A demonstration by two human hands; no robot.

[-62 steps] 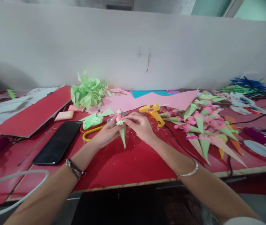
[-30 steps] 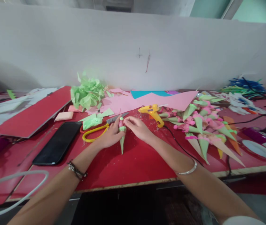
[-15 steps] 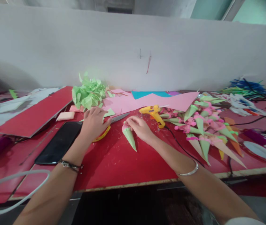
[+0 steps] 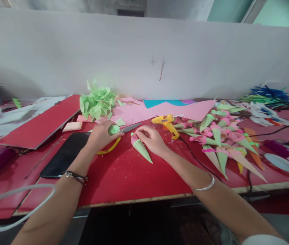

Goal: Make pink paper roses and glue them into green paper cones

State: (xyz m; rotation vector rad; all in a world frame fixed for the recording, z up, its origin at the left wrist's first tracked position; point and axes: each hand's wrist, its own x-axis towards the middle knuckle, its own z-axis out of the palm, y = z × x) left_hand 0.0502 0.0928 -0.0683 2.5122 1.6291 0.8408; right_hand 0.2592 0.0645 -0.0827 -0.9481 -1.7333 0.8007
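Note:
My left hand has its thumb and fingers closed on a small crumpled piece of light green paper. Scissors with a yellow handle lie beside and partly beneath this hand, blade pointing right. With fingertips pinched, my right hand grips the pink top of a small paper cone. The cone is light green, with its tip slanting down to the right just over the red board. A yellow glue gun rests right behind my right hand.
Finished-looking cones are heaped at the right. Loose green paper is piled at the back left, near pink sheets. A black phone lies at the left. The glue gun's cord runs toward the front edge.
My left hand has gone from reaching over the green scraps to closing on a green piece. The cone in my right hand has turned slightly, its tip shifting right.

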